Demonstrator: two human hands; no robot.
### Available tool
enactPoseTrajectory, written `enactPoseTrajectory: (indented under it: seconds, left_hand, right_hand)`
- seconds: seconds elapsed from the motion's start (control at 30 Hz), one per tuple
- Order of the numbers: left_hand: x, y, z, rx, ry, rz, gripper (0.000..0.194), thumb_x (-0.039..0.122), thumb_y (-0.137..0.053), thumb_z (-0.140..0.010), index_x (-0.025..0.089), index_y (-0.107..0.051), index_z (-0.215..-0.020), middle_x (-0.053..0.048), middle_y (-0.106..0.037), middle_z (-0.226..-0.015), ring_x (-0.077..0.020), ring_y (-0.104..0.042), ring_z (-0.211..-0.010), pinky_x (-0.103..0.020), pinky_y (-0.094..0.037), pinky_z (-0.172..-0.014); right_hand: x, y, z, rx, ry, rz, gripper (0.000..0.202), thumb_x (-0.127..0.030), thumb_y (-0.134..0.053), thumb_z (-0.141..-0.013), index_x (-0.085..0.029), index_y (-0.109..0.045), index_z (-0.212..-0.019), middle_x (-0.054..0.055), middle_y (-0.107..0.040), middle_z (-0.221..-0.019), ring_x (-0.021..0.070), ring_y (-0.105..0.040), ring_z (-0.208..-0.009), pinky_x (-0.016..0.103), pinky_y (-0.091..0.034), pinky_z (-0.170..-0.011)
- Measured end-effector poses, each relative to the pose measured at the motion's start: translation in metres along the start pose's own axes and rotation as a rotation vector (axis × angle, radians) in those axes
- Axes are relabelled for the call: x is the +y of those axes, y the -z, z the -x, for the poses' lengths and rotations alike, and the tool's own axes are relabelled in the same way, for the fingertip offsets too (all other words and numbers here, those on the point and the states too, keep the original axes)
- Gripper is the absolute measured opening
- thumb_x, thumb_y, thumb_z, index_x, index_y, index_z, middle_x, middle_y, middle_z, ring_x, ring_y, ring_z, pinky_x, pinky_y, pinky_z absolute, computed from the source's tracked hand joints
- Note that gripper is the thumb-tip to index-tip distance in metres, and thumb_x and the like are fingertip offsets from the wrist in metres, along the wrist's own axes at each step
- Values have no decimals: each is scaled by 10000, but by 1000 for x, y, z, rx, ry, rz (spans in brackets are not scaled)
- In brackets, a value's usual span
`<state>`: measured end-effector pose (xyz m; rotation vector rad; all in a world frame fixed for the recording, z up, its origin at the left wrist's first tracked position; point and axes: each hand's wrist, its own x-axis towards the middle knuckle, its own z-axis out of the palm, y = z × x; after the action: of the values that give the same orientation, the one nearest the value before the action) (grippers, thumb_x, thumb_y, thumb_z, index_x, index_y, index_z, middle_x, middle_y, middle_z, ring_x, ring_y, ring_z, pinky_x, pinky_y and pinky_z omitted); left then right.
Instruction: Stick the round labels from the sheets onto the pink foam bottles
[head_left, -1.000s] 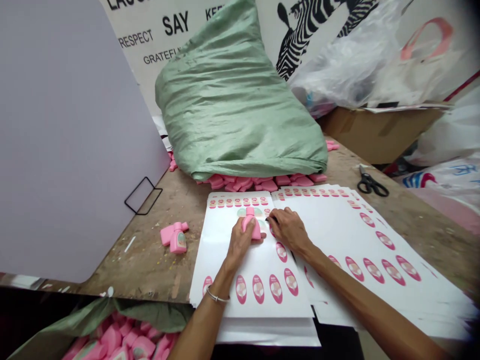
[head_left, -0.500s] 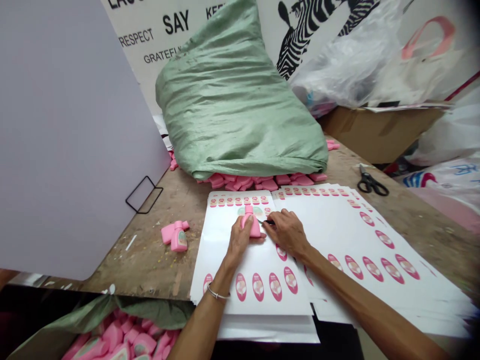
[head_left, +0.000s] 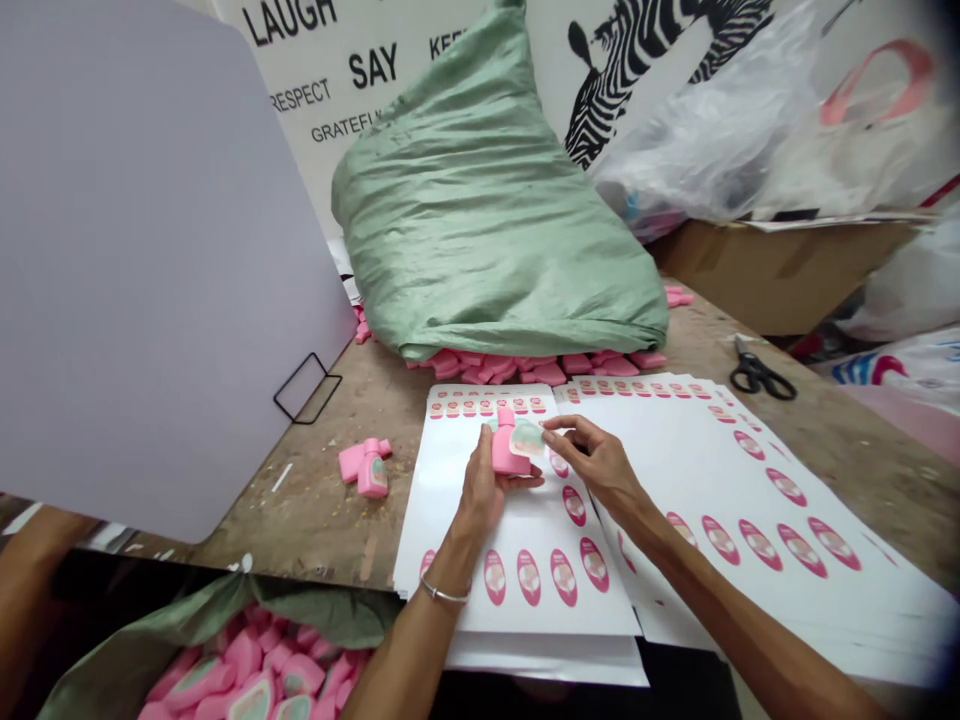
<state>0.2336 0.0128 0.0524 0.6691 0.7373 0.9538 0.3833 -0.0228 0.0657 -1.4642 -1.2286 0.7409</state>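
Observation:
My left hand (head_left: 484,480) is closed around a pink bottle (head_left: 506,455), held upright above a white sticker sheet (head_left: 465,500). A pale green label (head_left: 527,438) sits at the bottle's right side, its right edge between the thumb and forefinger of my right hand (head_left: 589,452). Pink oval stickers run along the sheet's lower part and right side. To the left, two pink bottles (head_left: 372,470) lie together on the wooden table, the front one with a green label.
A large green sack (head_left: 495,220) stands behind on pink bottles. Black scissors (head_left: 761,380) lie at right, beyond more sticker sheets (head_left: 660,450). A grey panel (head_left: 150,250) and wire stand (head_left: 307,390) are at left. An open sack of bottles (head_left: 255,670) is below; another person's arm (head_left: 37,570) shows at left.
My right hand has turned and opened out somewhat, now pinching the green label beside the bottle; the dark tool it held is no longer visible. The view has shifted slightly left.

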Motion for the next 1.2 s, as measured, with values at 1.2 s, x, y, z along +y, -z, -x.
enactPoseTrajectory:
  seconds: [1.2]
  left_hand:
    - [20, -4, 23, -187, -45, -65, 305, 370, -634, -776, 130, -578, -956, -40, -636, -781, -193, -663, -717, -378, -576, -682]
  right_hand:
    - [-23, -17, 17, 17, 120, 10, 259, -418, -640, -775, -180, -713, -847, 42, -712, -842, 181, -640, -742, 298, -509, -696]
